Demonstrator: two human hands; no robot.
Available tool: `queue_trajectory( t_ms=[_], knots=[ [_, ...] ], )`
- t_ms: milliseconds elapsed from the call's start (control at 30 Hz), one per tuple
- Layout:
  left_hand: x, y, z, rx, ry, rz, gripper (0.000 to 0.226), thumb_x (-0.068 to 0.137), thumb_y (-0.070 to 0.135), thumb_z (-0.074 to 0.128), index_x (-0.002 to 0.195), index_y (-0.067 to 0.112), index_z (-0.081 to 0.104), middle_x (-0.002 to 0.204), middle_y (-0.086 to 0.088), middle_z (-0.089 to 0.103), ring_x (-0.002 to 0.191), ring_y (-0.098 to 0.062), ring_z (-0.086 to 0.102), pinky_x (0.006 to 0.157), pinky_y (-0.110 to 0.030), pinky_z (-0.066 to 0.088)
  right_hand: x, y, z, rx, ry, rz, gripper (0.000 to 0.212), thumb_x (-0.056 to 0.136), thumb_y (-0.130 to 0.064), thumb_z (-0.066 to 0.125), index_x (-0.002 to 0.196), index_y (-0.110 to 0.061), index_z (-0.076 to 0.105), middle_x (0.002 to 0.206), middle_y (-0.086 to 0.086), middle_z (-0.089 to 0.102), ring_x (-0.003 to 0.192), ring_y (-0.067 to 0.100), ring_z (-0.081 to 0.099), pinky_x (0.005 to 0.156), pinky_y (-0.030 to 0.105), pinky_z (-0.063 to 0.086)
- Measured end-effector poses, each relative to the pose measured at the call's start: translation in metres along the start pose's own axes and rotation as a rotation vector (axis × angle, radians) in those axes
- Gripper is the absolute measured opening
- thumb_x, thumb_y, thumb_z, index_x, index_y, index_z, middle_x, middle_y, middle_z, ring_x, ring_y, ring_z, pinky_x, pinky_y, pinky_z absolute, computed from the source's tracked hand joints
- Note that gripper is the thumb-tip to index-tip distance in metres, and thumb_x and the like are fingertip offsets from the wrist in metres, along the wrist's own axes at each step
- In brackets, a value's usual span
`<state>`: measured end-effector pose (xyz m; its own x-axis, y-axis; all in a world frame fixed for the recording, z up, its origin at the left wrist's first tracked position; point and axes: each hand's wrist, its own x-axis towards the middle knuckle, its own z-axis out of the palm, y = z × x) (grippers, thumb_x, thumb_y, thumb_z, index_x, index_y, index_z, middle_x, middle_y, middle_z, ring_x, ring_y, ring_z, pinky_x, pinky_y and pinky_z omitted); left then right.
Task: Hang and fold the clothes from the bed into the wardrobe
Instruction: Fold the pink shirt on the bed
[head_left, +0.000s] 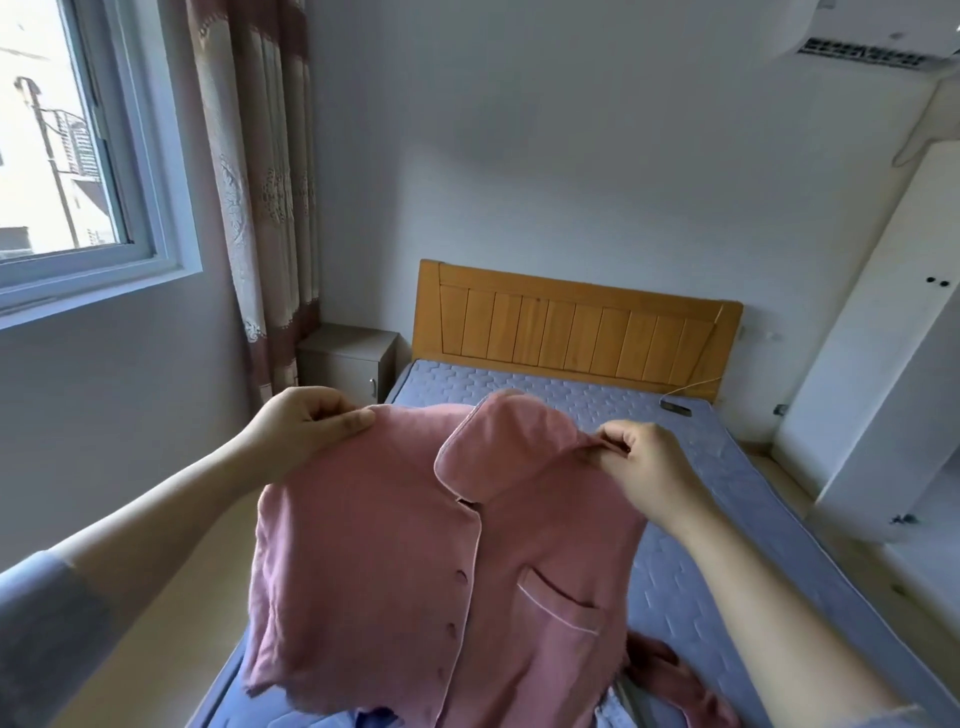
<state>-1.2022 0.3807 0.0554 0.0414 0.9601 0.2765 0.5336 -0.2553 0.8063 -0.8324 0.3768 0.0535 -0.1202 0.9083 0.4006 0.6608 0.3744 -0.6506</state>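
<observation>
1. Currently the left hand (311, 431) pinches its grip on one shoulder of the pink shirt (415, 571).
2. Shirt hangs unfolded above the bed (701, 597).
3. Right hand (644, 467) grip pinches the other shoulder.
4. Other clothes (675, 686) lie on the bed; the wardrobe (883, 364) has received nothing visible, so progress appears early.

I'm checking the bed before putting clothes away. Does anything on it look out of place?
Yes: a small dark device with a thin cable lies on the blue mattress by the wooden headboard, right side. It is no garment. The pink pajama shirt, pinched by the left hand and right hand, looks undamaged.
</observation>
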Motion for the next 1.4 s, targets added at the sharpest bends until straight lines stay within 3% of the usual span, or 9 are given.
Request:
queue_trajectory(
  t_ms=[167, 300, 367, 467, 567, 800, 1067, 1233, 1400],
  knots=[
    [-0.036, 0.027, -0.003, -0.145, -0.029, 0.037, 0.036, 0.071, 0.052, 0.070, 0.079, 0.017, 0.074, 0.073, -0.009, 0.066, 0.066, -0.016, 0.055, 0.067, -0.035, 0.046, -0.042, -0.023, -0.024, 0.057, 0.048, 0.043, 0.021, 0.082, -0.030, 0.076, 0.066, -0.016, 0.072, 0.062, 0.011, 0.064, 0.055, 0.005, 0.049, 0.052, 0.022, 0.036],
    [-0.065, 0.047, -0.007, -0.198, -0.061, 0.161, 0.033, 0.072, 0.054, 0.067, 0.081, 0.024, 0.074, 0.072, 0.005, 0.067, 0.066, -0.005, 0.056, 0.064, -0.021, 0.047, -0.080, -0.046, -0.060, 0.100, 0.106, -0.023, 0.010, 0.082, -0.024, 0.076, 0.075, -0.031, 0.078, 0.068, -0.005, 0.072, 0.060, -0.003, 0.061, 0.054, 0.008, 0.041],
    [-0.075, 0.053, -0.003, -0.218, -0.045, 0.178, 0.029, 0.073, 0.051, 0.068, 0.081, 0.024, 0.074, 0.072, 0.009, 0.067, 0.065, -0.002, 0.056, 0.062, -0.017, 0.046, -0.091, -0.049, -0.067, 0.084, 0.136, -0.034, 0.005, 0.080, -0.026, 0.078, 0.075, -0.026, 0.078, 0.066, -0.001, 0.071, 0.059, 0.000, 0.058, 0.054, 0.013, 0.042],
    [-0.084, 0.055, 0.006, -0.220, -0.031, 0.175, 0.029, 0.072, 0.050, 0.068, 0.082, 0.024, 0.074, 0.074, 0.006, 0.068, 0.068, -0.003, 0.056, 0.067, -0.023, 0.047, -0.103, -0.045, -0.070, 0.044, 0.146, -0.024, 0.039, 0.074, -0.040, 0.079, 0.062, -0.005, 0.068, 0.054, 0.010, 0.050, 0.055, 0.013, 0.041, 0.054, 0.029, 0.031],
    [-0.088, 0.046, 0.007, -0.165, -0.043, 0.172, 0.029, 0.070, 0.051, 0.069, 0.079, 0.024, 0.074, 0.075, -0.007, 0.069, 0.068, -0.006, 0.057, 0.070, -0.029, 0.047, -0.111, -0.032, -0.073, -0.023, 0.132, 0.011, 0.070, 0.064, -0.061, 0.077, 0.051, -0.003, 0.040, 0.052, 0.002, 0.030, 0.051, 0.013, 0.028, 0.049, 0.027, 0.022],
    [-0.066, -0.014, 0.034, 0.065, -0.043, 0.071, 0.010, 0.074, 0.038, 0.080, 0.075, 0.031, 0.073, 0.075, -0.023, 0.063, 0.065, -0.014, 0.050, 0.067, -0.031, 0.043, -0.100, 0.041, -0.032, -0.192, 0.017, 0.118, 0.068, 0.070, -0.058, 0.075, 0.052, -0.011, 0.029, 0.050, -0.007, 0.020, 0.048, 0.009, 0.021, 0.045, 0.027, 0.014],
    [-0.020, -0.130, 0.116, 0.274, -0.134, -0.166, 0.018, 0.075, 0.043, 0.078, 0.068, 0.030, 0.069, 0.057, -0.002, 0.051, 0.057, -0.013, 0.046, 0.058, -0.028, 0.037, -0.064, 0.164, 0.062, -0.203, -0.190, 0.217, 0.061, 0.076, -0.045, 0.078, 0.050, -0.019, 0.029, 0.055, -0.006, 0.017, 0.053, 0.008, 0.017, 0.048, 0.029, 0.014],
    [0.020, -0.191, 0.186, 0.318, -0.191, -0.272, 0.013, 0.081, 0.036, 0.075, 0.070, 0.033, 0.068, 0.051, 0.006, 0.045, 0.050, -0.009, 0.041, 0.055, -0.027, 0.035, -0.038, 0.258, 0.118, -0.201, -0.283, 0.310, 0.054, 0.082, -0.043, 0.074, 0.052, -0.019, 0.035, 0.050, -0.006, 0.023, 0.051, 0.010, 0.023, 0.049, 0.032, 0.022],
    [0.056, -0.253, 0.247, 0.333, -0.212, -0.354, 0.013, 0.088, 0.030, 0.065, 0.077, 0.037, 0.064, 0.059, -0.003, 0.054, 0.052, -0.010, 0.047, 0.050, -0.026, 0.040, -0.010, 0.324, 0.160, -0.227, -0.318, 0.325, 0.054, 0.085, -0.034, 0.072, 0.050, -0.016, 0.035, 0.048, -0.010, 0.042, 0.049, 0.006, 0.040, 0.048, 0.020, 0.030]
  ],
)
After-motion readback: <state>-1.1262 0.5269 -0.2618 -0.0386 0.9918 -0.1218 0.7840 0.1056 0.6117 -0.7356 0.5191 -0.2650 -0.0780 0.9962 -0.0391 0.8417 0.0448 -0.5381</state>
